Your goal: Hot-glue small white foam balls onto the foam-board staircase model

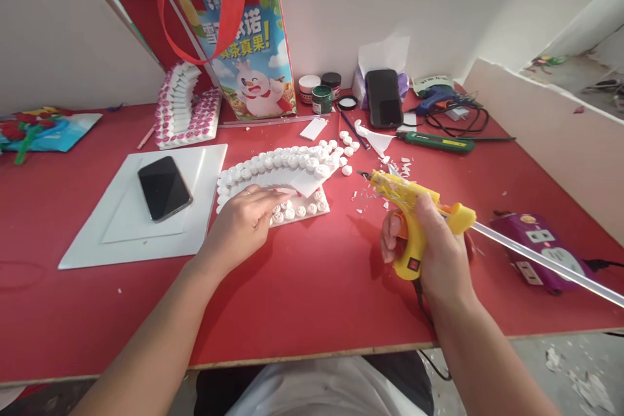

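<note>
My right hand [439, 240] is wrapped round a yellow glue gun [414, 234], whose nozzle points left and whose long clear glue stick reaches out to the right. In the middle of the red table stands a white piece [277, 166] with a curved, stepped part on a flat base, covered with small white rosettes. My left hand [248, 218] lies over its front, fingers pressed together near the base; what they hold, if anything, is hidden. Loose white rosettes [347, 170] lie just beyond the piece's right end.
A black phone [164, 188] rests on white boards [112, 250] at left. Behind stand a pink-and-white piece [209, 117], a colourful bag [263, 78], paint jars [322, 99] and another phone [385, 97]. A green cutter [439, 142] and a purple power strip [546, 247] lie right.
</note>
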The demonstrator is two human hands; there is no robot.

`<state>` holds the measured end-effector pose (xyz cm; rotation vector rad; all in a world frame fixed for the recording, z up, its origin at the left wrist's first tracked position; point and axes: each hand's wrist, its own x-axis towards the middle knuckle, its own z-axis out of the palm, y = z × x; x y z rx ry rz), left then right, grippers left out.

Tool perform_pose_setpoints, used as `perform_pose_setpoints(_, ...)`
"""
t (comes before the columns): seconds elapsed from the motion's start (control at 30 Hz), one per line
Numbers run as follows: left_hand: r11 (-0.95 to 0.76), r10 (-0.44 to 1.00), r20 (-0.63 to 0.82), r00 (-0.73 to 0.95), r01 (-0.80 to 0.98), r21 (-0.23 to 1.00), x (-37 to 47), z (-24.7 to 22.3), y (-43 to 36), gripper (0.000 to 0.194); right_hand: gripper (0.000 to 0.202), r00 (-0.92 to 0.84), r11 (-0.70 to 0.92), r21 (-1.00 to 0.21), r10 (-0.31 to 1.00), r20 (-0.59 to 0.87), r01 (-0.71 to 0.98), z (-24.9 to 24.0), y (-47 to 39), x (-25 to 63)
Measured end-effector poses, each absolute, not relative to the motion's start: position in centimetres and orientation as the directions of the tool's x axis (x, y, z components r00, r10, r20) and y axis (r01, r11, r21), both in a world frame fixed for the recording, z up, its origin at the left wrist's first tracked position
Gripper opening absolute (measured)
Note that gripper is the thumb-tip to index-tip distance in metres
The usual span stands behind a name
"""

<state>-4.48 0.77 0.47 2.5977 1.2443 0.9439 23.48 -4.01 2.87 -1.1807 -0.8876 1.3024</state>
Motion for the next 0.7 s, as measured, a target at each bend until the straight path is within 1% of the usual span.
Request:
perform_pose_setpoints(0.2,-0.643,0.748,0.487,0.451,0.673,0.365,-4.6,0.4,0.6,0.043,0.058,0.116,-0.111,-0.97,0.984,-0.138,-0.215,2.9,-4.1,23.4)
perform_pose_setpoints(0.3,-0.658,0.728,0.533,0.43,0.657,0.368,-4.9,1.4,0.1,0.039,0.054,0.166,-0.091,-0.967,0.977,-0.133,-0.237,3.1,-4.1,23.4)
perform_pose_setpoints(0.43,-0.645,0.71,0.621,0.331,0.66,0.385,-3.8,4.0,-0.7,0.032,0.049,0.249,-0.076,-0.947,0.956,-0.158,-0.312,3.3,-4.1,23.5)
perform_pose_setpoints(0.47,-0.659,0.701,0.626,0.342,0.647,0.384,-3.0,4.5,-0.8,0.033,0.049,0.266,-0.076,-0.945,0.95,-0.165,-0.318,3.3,-4.1,23.5)
perform_pose_setpoints(0.5,-0.689,0.684,0.614,0.394,0.624,0.368,-1.9,4.8,-1.0,0.033,0.05,0.281,-0.073,-0.945,0.945,-0.168,-0.318,3.4,-4.1,23.6)
perform_pose_setpoints(0.57,-0.787,0.603,0.567,0.561,0.536,0.307,0.8,4.7,-1.0,0.034,0.051,0.304,-0.064,-0.949,0.939,-0.162,-0.307,3.4,-4.1,23.7)
perform_pose_setpoints(0.63,-0.827,0.547,0.473,0.691,0.531,0.182,4.0,4.0,-0.5,0.039,0.053,0.338,-0.047,-0.952,0.929,-0.153,-0.301,3.4,-4.1,23.8)
perform_pose_setpoints(0.67,-0.818,0.558,0.383,0.737,0.565,0.106,5.5,3.4,0.0,0.043,0.054,0.361,-0.038,-0.952,0.92,-0.151,-0.303,3.5,-4.1,23.8)
perform_pose_setpoints(0.7,-0.807,0.571,0.305,0.763,0.589,0.038,7.0,2.9,0.7,0.041,0.054,0.386,-0.03,-0.952,0.91,-0.153,-0.305,3.5,-4.1,23.8)
